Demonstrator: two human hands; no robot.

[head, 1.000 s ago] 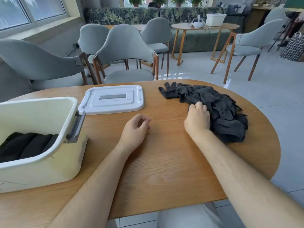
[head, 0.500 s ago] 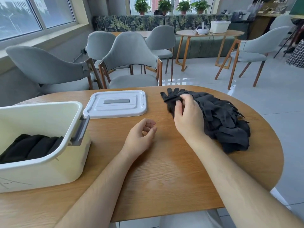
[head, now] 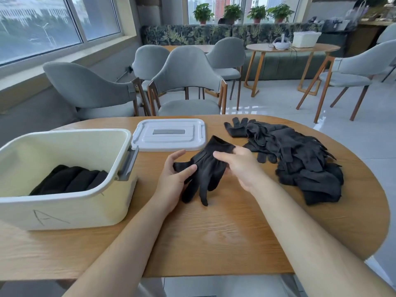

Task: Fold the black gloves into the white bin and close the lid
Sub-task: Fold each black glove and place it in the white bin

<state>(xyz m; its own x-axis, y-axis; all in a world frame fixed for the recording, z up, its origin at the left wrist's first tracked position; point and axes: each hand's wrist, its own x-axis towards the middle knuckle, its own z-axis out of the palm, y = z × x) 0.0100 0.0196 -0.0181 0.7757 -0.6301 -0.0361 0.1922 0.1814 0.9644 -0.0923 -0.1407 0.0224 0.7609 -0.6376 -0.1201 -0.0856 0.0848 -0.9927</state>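
Just lifted off the black glove heap (head: 300,161): one soft black cloth glove (head: 209,170), now over the wooden table (head: 214,243). Left hand (head: 173,181) pinching its side, right hand (head: 243,168) its cuff. Folding next, then the white plastic bin (head: 85,211).

A café-like lounge: round wooden tables (head: 214,243), grey padded chairs (head: 188,82), a leaf-patterned bench (head: 214,35), potted plants (head: 202,12)

Limp black glove (head: 206,170) between open bin (head: 64,211) and pile (head: 300,159)

I can read one mark only: a handwritten "A" on the white bin's (head: 90,209) near wall, at nine o'clock.
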